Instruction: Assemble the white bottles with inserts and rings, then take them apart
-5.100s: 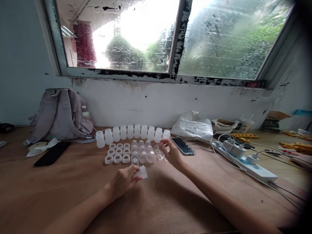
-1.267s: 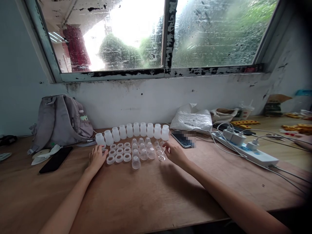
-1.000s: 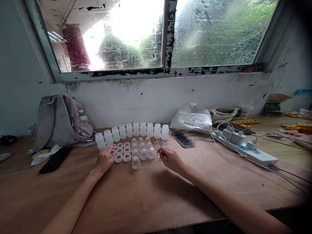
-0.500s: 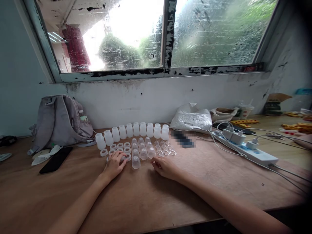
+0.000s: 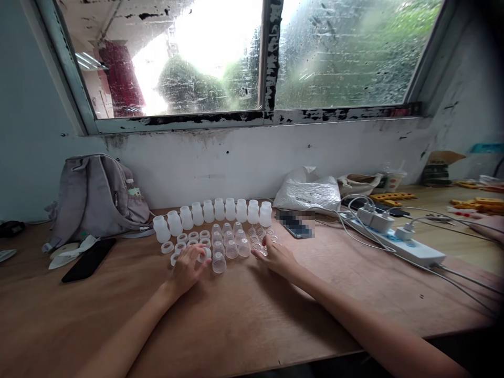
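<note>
My left hand [image 5: 188,270] is at the front of the white plastic rings [image 5: 167,247]. Its thumb and fingers close around one white ring [image 5: 203,255] at the row's right end. My right hand [image 5: 277,260] reaches over the thin clear rings [image 5: 261,231], thumb and fingertips apart around the front left ones. Whether a fingertip touches a ring is hard to see. Between the hands stand rows of clear domed caps [image 5: 219,262]. Behind everything, frosted white bottles [image 5: 208,211] form a curved row, their open necks upward.
A black phone [image 5: 88,260] and a grey backpack [image 5: 98,189] are on the left. At the right lie a partly blurred phone [image 5: 297,227], a silver bag [image 5: 309,191] and a white power strip [image 5: 413,249] with cables. Another person's hand [image 5: 488,226] shows at the far right edge.
My right hand has moved forward and right, from beside the caps to the clear rings, its fingers spreading. My left hand has shifted slightly right and down, fingers around a white ring.
</note>
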